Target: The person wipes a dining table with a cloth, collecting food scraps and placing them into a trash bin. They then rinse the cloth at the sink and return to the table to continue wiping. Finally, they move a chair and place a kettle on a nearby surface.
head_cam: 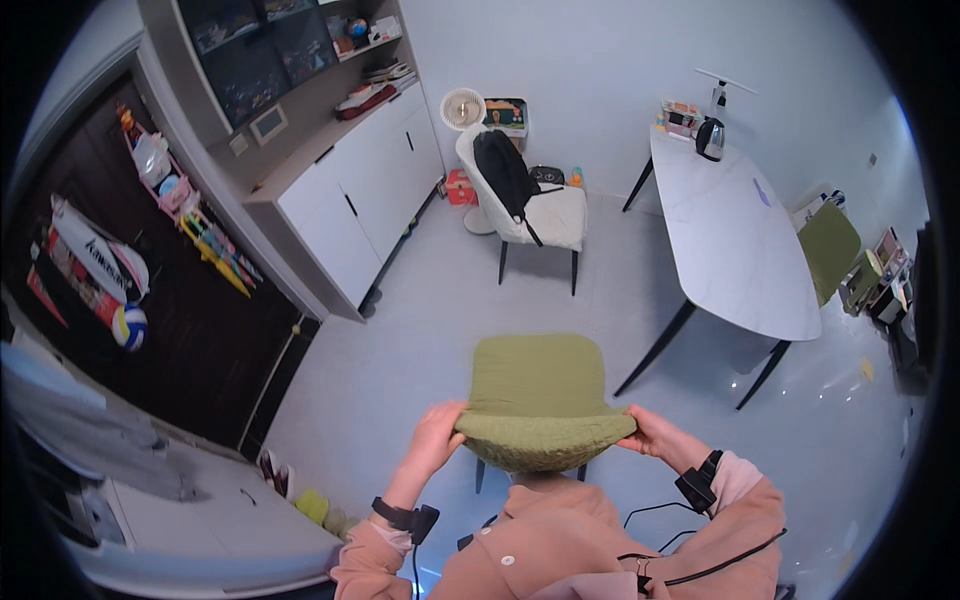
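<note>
Directly before me stands a chair in a green fabric cover point(537, 375), its seat facing away from me and its backrest point(551, 435) close to my body. My left hand point(439, 435) grips the left edge of the backrest cover. On the opposite edge, my right hand point(646, 431) pinches the green fabric between thumb and fingers. The cover's lower back side looks wrinkled and gathered. Dark chair legs show under it, partly hidden by the backrest and my torso. Both wrists wear black straps with cables.
A white marble-look table point(727, 225) with an electric kettle point(710, 139) stands at the right. Beyond it is another green-covered chair point(829, 244). Ahead, a white chair point(551, 214) carries a black backpack point(504, 169). White cabinets point(360, 195) line the left; shoes point(279, 474) lie lower left.
</note>
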The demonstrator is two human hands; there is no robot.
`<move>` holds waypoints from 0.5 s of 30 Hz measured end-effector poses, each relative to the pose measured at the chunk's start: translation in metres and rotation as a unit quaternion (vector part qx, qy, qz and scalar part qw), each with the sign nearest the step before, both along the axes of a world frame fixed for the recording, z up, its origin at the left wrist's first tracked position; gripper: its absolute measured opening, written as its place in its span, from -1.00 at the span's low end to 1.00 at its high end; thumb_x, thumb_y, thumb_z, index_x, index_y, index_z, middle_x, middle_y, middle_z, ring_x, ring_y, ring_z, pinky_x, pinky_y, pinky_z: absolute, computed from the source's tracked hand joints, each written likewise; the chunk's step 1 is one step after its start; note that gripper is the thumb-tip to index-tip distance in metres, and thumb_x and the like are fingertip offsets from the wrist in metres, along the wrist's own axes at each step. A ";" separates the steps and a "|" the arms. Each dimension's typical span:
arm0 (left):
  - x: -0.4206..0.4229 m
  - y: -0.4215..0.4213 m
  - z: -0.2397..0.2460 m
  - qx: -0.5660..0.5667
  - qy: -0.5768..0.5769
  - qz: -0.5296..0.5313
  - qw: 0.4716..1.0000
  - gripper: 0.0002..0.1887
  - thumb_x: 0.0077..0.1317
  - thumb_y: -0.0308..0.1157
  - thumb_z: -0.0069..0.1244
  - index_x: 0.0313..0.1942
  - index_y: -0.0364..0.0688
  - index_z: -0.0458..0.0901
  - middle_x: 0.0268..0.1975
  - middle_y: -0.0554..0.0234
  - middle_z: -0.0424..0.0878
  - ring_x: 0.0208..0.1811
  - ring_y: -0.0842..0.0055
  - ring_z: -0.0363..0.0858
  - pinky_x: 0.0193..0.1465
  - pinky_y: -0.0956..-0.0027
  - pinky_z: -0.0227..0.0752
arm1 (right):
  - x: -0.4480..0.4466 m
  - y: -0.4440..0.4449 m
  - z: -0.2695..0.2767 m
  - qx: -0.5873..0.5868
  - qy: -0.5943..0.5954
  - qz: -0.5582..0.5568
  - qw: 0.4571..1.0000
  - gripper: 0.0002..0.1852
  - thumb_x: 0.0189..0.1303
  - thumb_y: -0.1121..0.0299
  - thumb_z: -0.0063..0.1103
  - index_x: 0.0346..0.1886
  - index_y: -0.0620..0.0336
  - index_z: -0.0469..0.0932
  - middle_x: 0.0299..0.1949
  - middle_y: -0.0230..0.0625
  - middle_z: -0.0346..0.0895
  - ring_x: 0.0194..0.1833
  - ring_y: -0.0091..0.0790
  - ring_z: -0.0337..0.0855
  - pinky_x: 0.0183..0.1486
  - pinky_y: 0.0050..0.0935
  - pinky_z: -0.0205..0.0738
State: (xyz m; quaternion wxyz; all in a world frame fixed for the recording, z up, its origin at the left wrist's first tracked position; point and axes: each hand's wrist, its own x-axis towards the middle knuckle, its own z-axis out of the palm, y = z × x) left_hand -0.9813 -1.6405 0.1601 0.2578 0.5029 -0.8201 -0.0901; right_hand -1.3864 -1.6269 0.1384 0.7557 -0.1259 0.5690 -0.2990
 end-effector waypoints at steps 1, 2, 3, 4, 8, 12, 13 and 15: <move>0.004 -0.029 -0.006 -0.045 0.022 0.050 0.997 -0.44 -0.03 -0.48 0.23 0.04 -0.24 0.44 -0.07 -0.03 0.55 -0.03 0.09 0.50 -0.04 0.17 0.43 | 0.008 -0.022 -0.001 0.006 -0.023 -0.016 1.000 -0.65 0.24 0.27 -0.12 -0.01 0.27 0.44 -0.16 -0.23 0.57 -0.25 -0.34 0.70 -0.25 -0.43 0.72; 0.008 -0.059 -0.012 -0.041 0.034 0.117 0.992 -0.43 0.04 -0.41 0.21 0.08 -0.25 0.38 -0.02 -0.04 0.52 0.01 0.11 0.48 -0.02 0.18 0.42 | 0.016 -0.045 -0.002 0.011 -0.058 -0.033 0.998 -0.65 0.25 0.27 -0.13 0.00 0.28 0.43 -0.15 -0.22 0.57 -0.24 -0.32 0.69 -0.24 -0.41 0.72; 0.010 -0.088 -0.018 -0.050 0.054 0.181 0.981 -0.41 0.11 -0.33 0.18 0.13 -0.26 0.33 0.03 -0.06 0.49 0.06 0.12 0.45 0.00 0.20 0.42 | 0.025 -0.067 -0.003 0.019 -0.093 -0.050 0.994 -0.65 0.26 0.27 -0.13 0.02 0.28 0.42 -0.14 -0.20 0.56 -0.24 -0.29 0.69 -0.23 -0.39 0.72; 0.015 -0.116 -0.021 -0.060 0.072 0.243 0.966 -0.38 0.18 -0.26 0.15 0.18 -0.28 0.28 0.08 -0.07 0.45 0.11 0.13 0.42 0.02 0.21 0.41 | 0.035 -0.090 -0.004 0.028 -0.119 -0.067 0.990 -0.65 0.28 0.27 -0.14 0.03 0.28 0.40 -0.13 -0.19 0.56 -0.23 -0.27 0.69 -0.22 -0.37 0.72; 0.016 -0.195 -0.018 0.477 0.419 0.258 0.728 -0.15 0.31 0.32 -0.36 0.32 -0.23 0.04 0.39 0.09 0.07 0.36 0.23 0.15 0.18 0.09 0.29 | 0.070 -0.156 -0.003 0.051 -0.203 -0.098 0.973 -0.63 0.33 0.28 -0.20 0.09 0.28 0.35 -0.04 -0.12 0.52 -0.15 -0.14 0.67 -0.16 -0.29 0.71; 0.002 -0.259 -0.013 0.442 0.431 0.148 0.773 -0.21 0.32 0.13 -0.15 0.29 -0.36 0.09 0.27 -0.14 0.19 0.24 0.15 0.25 0.15 0.19 0.31 | 0.108 -0.192 0.002 0.049 -0.174 -0.117 0.977 -0.59 0.32 0.23 -0.17 0.11 0.31 0.33 -0.03 -0.10 0.53 -0.14 -0.14 0.66 -0.03 -0.20 0.65; 0.004 -0.280 -0.017 0.404 0.322 0.125 0.847 -0.20 0.30 0.12 -0.11 0.28 -0.37 0.11 0.28 -0.19 0.18 0.26 0.10 0.23 0.20 0.17 0.25 | 0.116 -0.200 0.004 0.050 -0.168 -0.119 0.977 -0.59 0.32 0.22 -0.16 0.11 0.31 0.33 -0.03 -0.09 0.53 -0.14 -0.15 0.66 -0.02 -0.20 0.64; 0.016 -0.320 -0.031 0.282 0.131 0.039 0.950 -0.19 0.25 0.09 -0.04 0.26 -0.41 0.15 0.28 -0.31 0.16 0.28 0.01 0.19 0.30 0.12 0.12 | 0.135 -0.212 0.006 0.046 -0.151 -0.135 0.978 -0.57 0.31 0.20 -0.14 0.10 0.32 0.33 -0.03 -0.09 0.53 -0.15 -0.16 0.67 -0.02 -0.20 0.63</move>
